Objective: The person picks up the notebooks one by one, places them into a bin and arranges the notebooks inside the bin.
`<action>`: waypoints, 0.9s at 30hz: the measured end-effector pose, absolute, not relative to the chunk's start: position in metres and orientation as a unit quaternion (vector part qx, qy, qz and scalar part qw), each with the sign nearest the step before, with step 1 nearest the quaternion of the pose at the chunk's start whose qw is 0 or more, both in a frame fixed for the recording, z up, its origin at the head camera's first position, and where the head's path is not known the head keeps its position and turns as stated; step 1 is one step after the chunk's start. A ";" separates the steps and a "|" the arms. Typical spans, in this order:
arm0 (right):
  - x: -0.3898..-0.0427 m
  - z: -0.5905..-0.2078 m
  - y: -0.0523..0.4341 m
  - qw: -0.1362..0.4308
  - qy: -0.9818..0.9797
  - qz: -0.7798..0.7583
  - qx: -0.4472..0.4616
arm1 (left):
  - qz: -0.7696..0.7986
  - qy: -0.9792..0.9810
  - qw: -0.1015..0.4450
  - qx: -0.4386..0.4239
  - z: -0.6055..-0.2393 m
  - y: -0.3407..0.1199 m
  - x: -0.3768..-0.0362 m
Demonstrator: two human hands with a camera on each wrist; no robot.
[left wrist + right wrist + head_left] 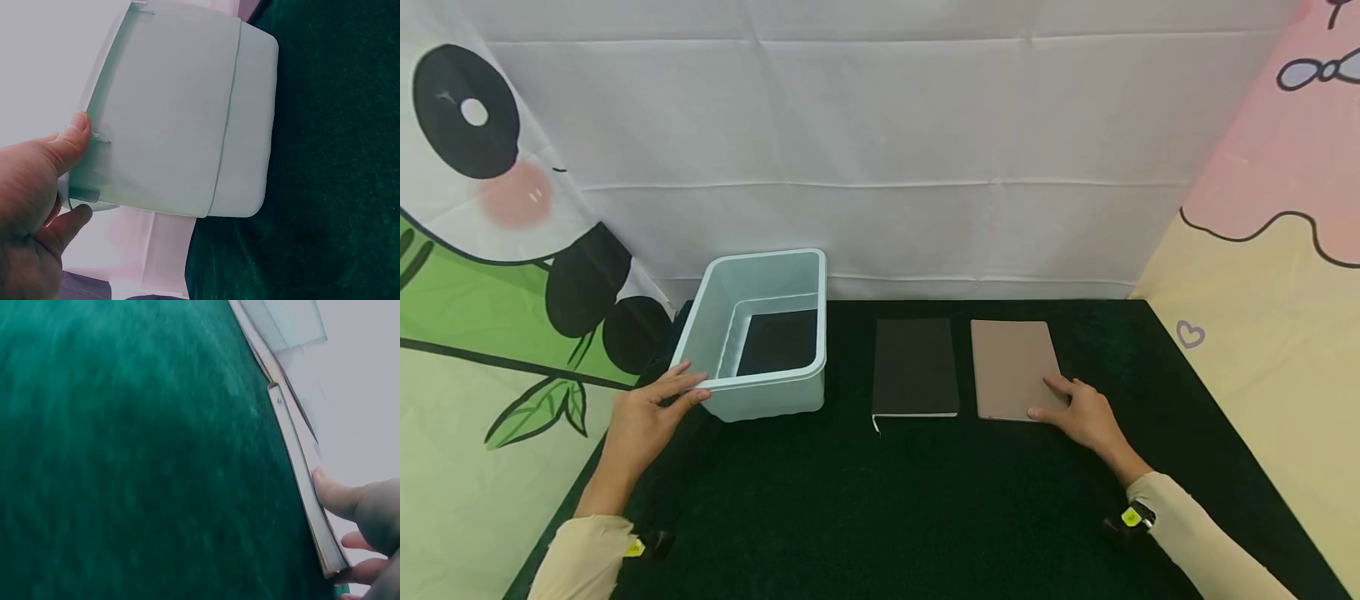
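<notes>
A light blue plastic bin (760,333) stands at the left of the dark green cloth; a dark rectangle (777,340) shows on its bottom. My left hand (658,404) holds its near left corner, with the thumb (72,140) on the rim (94,134) and a finger (75,219) under it. A black notebook (914,367) lies flat to the right of the bin. Beside it lies a tan notebook (1011,367). My right hand (1078,412) pinches its near right corner, one finger (331,494) on the cover and others curled at the edge (306,487).
The green cloth (880,500) covers the table down to the near edge. A white sheet hangs behind, a panda-print sheet (490,250) stands at the left and a pink and yellow one (1262,292) at the right.
</notes>
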State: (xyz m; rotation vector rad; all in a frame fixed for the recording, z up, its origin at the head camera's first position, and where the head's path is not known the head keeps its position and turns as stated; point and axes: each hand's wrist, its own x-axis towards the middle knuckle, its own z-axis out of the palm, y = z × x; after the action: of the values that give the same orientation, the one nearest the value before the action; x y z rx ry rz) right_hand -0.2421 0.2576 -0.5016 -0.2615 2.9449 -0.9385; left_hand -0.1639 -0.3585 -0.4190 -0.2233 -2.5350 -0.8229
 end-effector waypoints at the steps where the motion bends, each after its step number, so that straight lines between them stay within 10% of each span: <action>1: -0.242 -0.501 0.256 0.018 0.949 -0.306 -0.079 | -0.300 -0.922 0.231 -0.080 -0.419 -0.359 -0.164; 27: -0.254 -0.477 0.256 0.128 0.879 -0.460 0.002 | -0.303 -0.924 0.221 -0.068 -0.419 -0.359 -0.163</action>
State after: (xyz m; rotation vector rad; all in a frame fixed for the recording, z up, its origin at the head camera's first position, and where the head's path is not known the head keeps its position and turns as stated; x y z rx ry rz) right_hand -0.2542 0.2564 -0.4766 0.0063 2.5557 -1.3383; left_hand -0.1635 -0.3588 -0.4191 -0.1891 -2.5552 -0.8388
